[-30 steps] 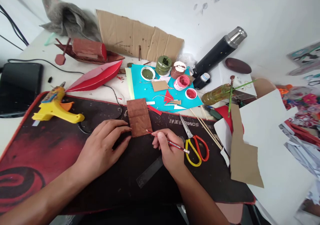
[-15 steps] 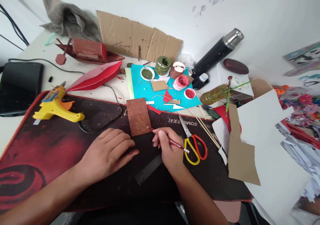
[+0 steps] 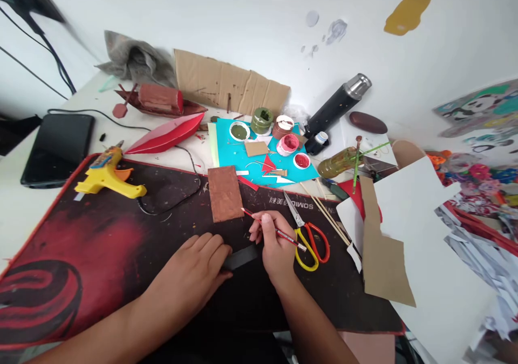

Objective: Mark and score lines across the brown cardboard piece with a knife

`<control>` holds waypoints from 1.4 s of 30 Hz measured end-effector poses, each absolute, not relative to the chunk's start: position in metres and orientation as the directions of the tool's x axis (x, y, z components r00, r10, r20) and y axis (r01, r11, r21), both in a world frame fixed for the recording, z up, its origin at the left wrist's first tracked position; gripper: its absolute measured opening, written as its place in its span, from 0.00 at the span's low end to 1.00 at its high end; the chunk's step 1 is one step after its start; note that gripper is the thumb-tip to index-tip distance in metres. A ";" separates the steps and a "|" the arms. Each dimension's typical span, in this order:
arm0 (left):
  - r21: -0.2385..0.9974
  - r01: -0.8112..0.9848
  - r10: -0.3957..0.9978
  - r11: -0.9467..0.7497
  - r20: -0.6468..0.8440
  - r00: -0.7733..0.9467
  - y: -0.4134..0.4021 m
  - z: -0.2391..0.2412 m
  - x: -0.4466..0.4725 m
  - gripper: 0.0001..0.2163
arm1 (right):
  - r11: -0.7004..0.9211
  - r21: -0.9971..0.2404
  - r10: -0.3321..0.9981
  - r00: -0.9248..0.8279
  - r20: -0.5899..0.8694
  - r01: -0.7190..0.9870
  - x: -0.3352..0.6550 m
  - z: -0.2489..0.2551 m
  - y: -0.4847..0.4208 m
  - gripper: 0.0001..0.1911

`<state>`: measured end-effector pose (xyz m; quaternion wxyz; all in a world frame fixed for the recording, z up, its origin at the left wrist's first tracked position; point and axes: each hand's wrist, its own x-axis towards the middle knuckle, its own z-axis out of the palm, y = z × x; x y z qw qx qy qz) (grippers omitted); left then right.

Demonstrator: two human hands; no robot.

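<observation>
My right hand pinches a red-striped pencil, its tip pointing up and left. That tip is close to the lower right corner of a brown-painted rectangular piece lying on the dark desk mat. Below it, my left hand has its fingers closed on the left end of a clear ruler. The ruler slants slightly upward to the right, in front of my right hand. Scissors with yellow and red handles lie on the mat just right of the pencil.
A yellow glue gun rests at the left, its cord trailing over the mat. Paint jars stand on blue paper at the back. Cut cardboard and white sheets cover the right side, near wooden sticks.
My left hand has moved right and taken hold of the ruler, which has turned and shifted slightly. My right hand keeps the pencil near the brown piece. The camera view has tilted up.
</observation>
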<state>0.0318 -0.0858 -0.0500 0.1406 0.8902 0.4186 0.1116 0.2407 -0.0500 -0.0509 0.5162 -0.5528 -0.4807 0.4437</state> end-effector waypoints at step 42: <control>0.871 0.487 0.980 -0.057 -0.044 0.194 -0.059 -0.022 0.006 0.18 | 0.702 -0.525 0.705 -0.574 0.416 0.481 0.284 -0.037 -0.024 0.14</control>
